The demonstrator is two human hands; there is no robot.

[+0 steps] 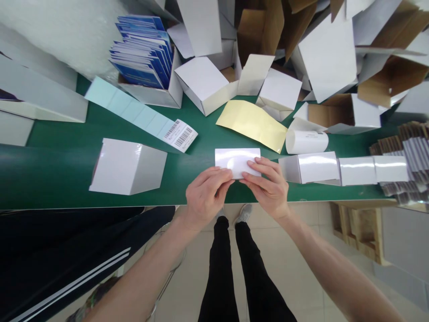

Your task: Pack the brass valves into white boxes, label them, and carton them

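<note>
A small glossy white box (231,157) lies at the front middle of the green table, only its upper face clearly in sight. My left hand (208,187) grips its near left corner, thumb on top and fingers curled underneath. At the near right side, my right hand (268,185) holds the same box, its fingers resting on the upper face. Just beyond it is a curved yellow backing sheet (254,124). To the left, a pale blue label strip (134,109) ends in barcode labels (181,135).
A larger white box (130,166) stands left. Blue booklets (144,58) fill an open carton behind. At right are a row of white boxes (318,167), a white roll (306,141) and stacked flat cartons (415,156). Open boxes (326,58) crowd the back. Another person's dark-clothed leg (83,250) is at left.
</note>
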